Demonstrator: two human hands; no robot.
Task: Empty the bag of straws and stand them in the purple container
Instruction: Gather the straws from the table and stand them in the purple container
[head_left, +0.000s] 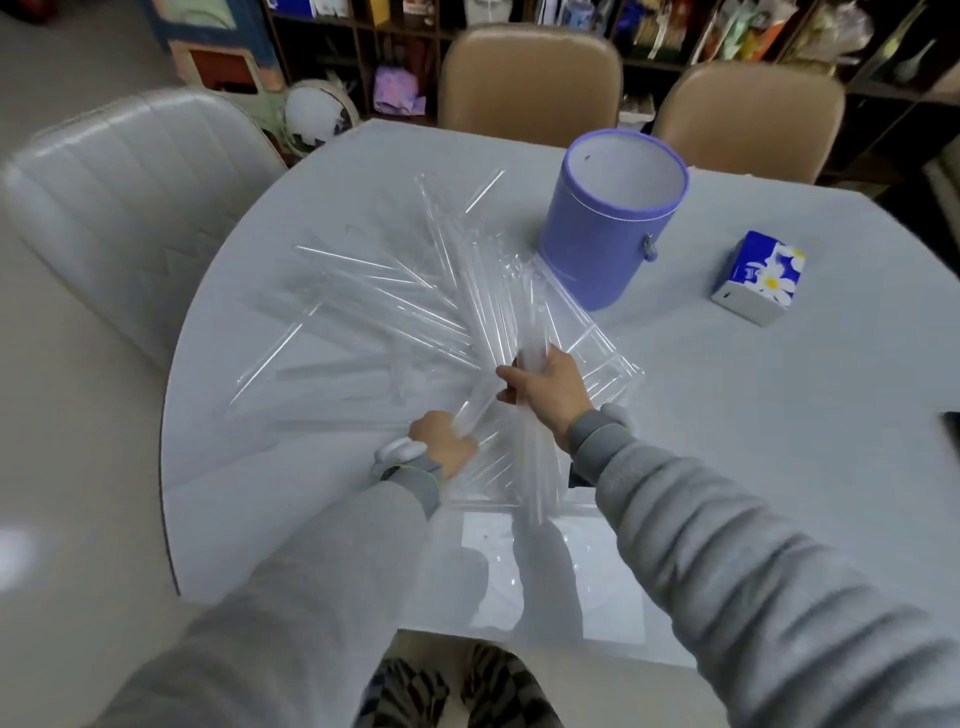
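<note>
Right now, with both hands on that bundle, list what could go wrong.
1. The loose straws lie fanned toward the table's curved left edge; a sweep of the left hand might roll some off.
2. The right hand grips clear, slippery-looking tubes mid-length, so the bundle may splay or slide apart when lifted.
3. The purple container stands empty; straws leaning on its rim could tip it.

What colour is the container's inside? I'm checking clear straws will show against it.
White inside the purple container, seen in the head view.

Both hands, left (445, 441) and right (545, 387), clutch clear straws (374, 306) fanned across the bench (779, 415) at frame centre; the purple container (608, 228) stands upright beyond.
</note>
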